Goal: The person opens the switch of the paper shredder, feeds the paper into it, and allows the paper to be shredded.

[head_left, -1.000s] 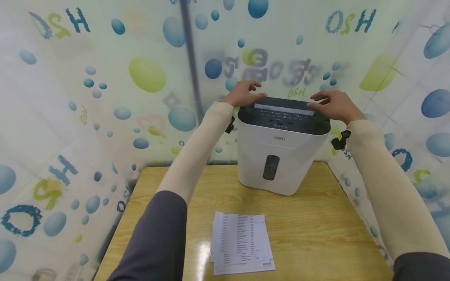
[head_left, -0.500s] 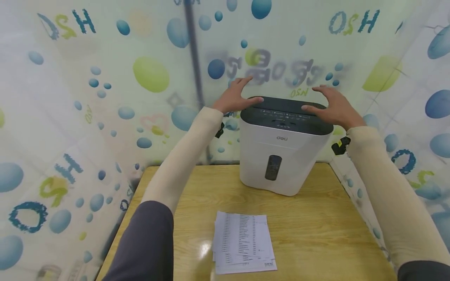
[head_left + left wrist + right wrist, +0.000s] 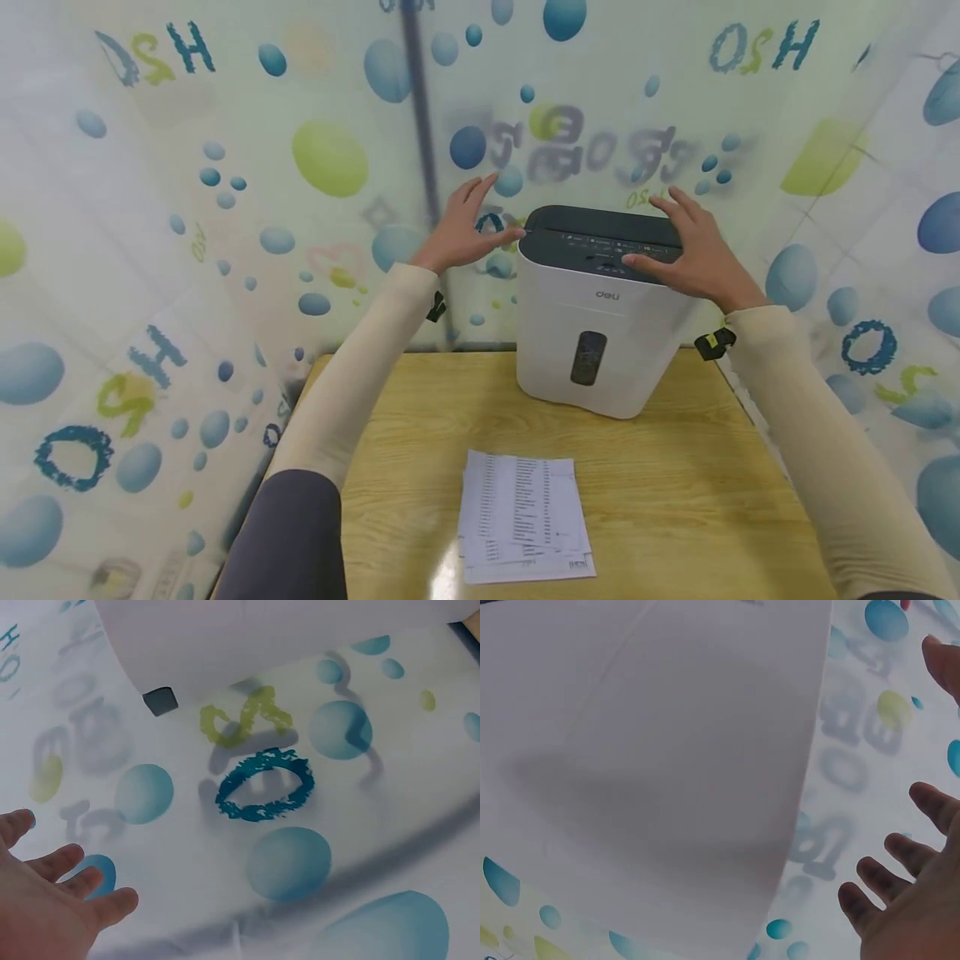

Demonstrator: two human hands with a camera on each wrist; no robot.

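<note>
A white paper shredder (image 3: pixel 577 308) with a dark top panel (image 3: pixel 600 237) stands upright at the back of the wooden table. My left hand (image 3: pixel 468 229) is raised at its left top corner with fingers spread. The thumb tip comes close to the rim; whether it touches cannot be told. Over the right part of the top panel hovers my right hand (image 3: pixel 697 254), fingers apart and holding nothing. Both wrist views show spread fingers beside the shredder's pale body (image 3: pixel 675 772). No paper shows above the feed slot.
Several printed sheets (image 3: pixel 525 508) lie in a loose stack on the wooden table (image 3: pixel 405 425), nearer to me than the shredder. A patterned curtain (image 3: pixel 225 275) with blue and green dots surrounds the table at the back and sides.
A strip of paper showing at the shredder's slot has gone down out of sight. My left hand has moved left off the top, and my right hand has come nearer to me, fingers spreading.
</note>
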